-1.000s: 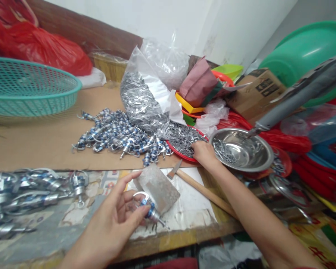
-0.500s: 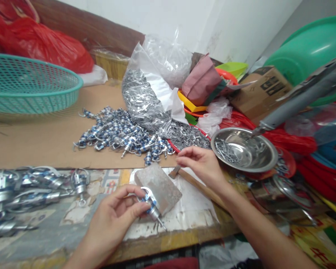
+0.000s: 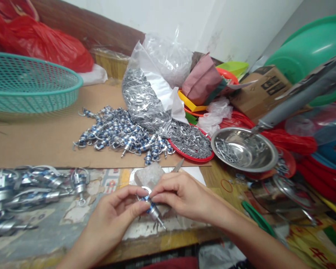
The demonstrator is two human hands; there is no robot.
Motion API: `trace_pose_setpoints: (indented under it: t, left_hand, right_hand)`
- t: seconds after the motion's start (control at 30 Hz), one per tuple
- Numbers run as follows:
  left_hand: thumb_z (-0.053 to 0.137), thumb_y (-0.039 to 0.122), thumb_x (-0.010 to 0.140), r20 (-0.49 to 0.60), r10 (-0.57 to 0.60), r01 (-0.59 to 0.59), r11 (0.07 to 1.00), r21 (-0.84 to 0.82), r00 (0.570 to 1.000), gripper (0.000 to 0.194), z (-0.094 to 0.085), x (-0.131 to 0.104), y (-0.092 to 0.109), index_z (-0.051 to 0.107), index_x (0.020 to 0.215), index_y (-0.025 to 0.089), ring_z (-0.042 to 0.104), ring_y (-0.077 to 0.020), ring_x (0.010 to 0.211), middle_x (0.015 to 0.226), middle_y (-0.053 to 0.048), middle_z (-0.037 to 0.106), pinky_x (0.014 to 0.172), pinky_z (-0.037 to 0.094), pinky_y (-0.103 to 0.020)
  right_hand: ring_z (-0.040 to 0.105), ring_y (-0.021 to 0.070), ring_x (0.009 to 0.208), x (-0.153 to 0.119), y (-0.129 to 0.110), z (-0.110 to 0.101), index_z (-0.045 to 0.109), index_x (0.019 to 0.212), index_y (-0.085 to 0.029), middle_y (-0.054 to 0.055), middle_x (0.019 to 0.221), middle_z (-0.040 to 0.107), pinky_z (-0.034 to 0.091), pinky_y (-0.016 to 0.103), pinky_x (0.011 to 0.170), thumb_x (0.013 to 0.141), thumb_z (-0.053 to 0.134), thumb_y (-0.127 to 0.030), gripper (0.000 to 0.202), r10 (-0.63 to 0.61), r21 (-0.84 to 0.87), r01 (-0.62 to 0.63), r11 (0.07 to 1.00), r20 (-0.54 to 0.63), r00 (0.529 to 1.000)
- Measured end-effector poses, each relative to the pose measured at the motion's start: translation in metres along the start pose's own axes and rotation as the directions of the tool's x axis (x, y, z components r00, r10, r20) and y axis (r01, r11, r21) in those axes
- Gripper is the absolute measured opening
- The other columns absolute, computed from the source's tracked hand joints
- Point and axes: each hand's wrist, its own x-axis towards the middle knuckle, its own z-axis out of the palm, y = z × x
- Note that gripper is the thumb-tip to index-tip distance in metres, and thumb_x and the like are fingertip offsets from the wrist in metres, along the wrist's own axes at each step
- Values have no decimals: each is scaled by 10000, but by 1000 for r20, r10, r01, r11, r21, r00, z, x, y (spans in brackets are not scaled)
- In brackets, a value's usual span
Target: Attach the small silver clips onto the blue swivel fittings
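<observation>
My left hand (image 3: 116, 215) pinches a small blue-and-silver metal fitting (image 3: 154, 213), with a curved arm at its top and a thin pin pointing down to the right. The pinched fingertips of my right hand (image 3: 186, 196) meet the fitting's upper side; whatever lies between them is hidden. Behind my hands a grey stone block (image 3: 148, 174) rests on white paper, partly covered by my fingers. Beyond my right hand, the metal tip of a tool (image 3: 178, 165) sticks out. Several similar fittings (image 3: 44, 186) lie on the left, and a heap of them (image 3: 114, 130) sits on the cardboard.
A red-rimmed tray (image 3: 197, 160) holds small metal pieces, beside a steel bowl (image 3: 271, 162) with loose metal parts. A clear bag of metal pieces (image 3: 141, 97) leans behind. A turquoise basket (image 3: 33, 99) stands at left. A grey pole (image 3: 302, 95) slants in from the right.
My right hand has come down and left from near the red-rimmed tray to the fitting, now covering most of the tool. My left hand keeps its hold in the same place.
</observation>
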Motion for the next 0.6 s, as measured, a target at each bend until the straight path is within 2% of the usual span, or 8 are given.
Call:
trace_pose_setpoints:
  t: [0.17,0.27,0.37,0.43,0.6]
  left_hand:
    - [721,201,655,4,-3,3,1000,-9,1000,119,0,0,5,717,770,231,690,-176,705,711,13,758,660,540,-224]
    - [721,208,657,0,-23,23,999,-39,1000,104,0,2,6,695,757,219,685,-181,716,700,9,738,667,542,-238]
    - [735,182,642,-2,-49,48,989,-140,999,210,0,4,5,614,809,220,674,-167,749,723,28,700,694,540,-252]
    - [742,170,635,6,-57,58,980,-190,998,291,1,6,3,550,846,228,666,-165,756,721,38,675,701,539,-271]
    - [719,185,675,22,-44,47,977,-208,999,324,2,5,0,482,890,235,651,-165,774,733,37,658,704,522,-279]
  right_hand:
    - [568,99,576,-3,4,12,739,767,-177,0,618,647,422,184,544,736,666,-106,106,-21,-18,19,1000,-108,994]
    - [579,97,591,-2,5,16,734,783,-179,-2,648,661,420,181,547,729,660,-94,124,44,17,-43,999,-138,989]
    - [588,97,591,4,3,15,717,743,-172,-10,657,674,415,177,540,717,663,-83,107,134,51,-129,990,-124,983]
    - [576,97,572,7,1,13,700,694,-169,-16,637,664,401,181,529,704,668,-75,99,154,14,-153,988,-120,981]
    - [552,107,581,-1,-2,19,664,669,-150,-5,620,625,384,200,543,708,627,-49,114,29,-87,-46,995,-183,983]
